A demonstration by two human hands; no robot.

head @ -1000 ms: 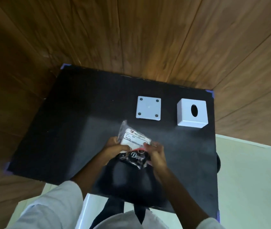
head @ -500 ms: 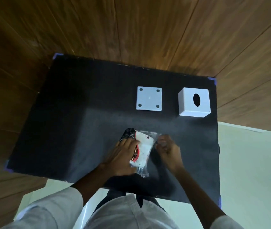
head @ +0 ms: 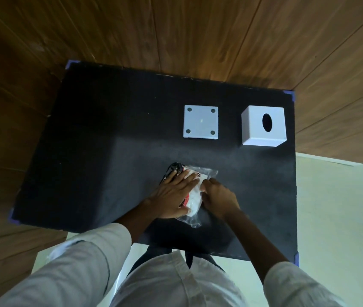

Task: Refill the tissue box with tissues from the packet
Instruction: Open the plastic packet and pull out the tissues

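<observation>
The left hand lies flat with fingers spread, pressing down on a clear plastic packet of white tissues with red and black print, which rests on the black matte tabletop near its front edge. The right hand is curled, its fingertips pinching the packet's right edge. Both forearms run back to pale rolled-up sleeves. Farther back on the table, well apart from the packet, a white cube-shaped tissue box with an oval opening on top stands near the right rear corner. Just left of it, not touching, lies a flat white square panel with four round spots at its corners. Brown wood-grain panels surround the table.
</observation>
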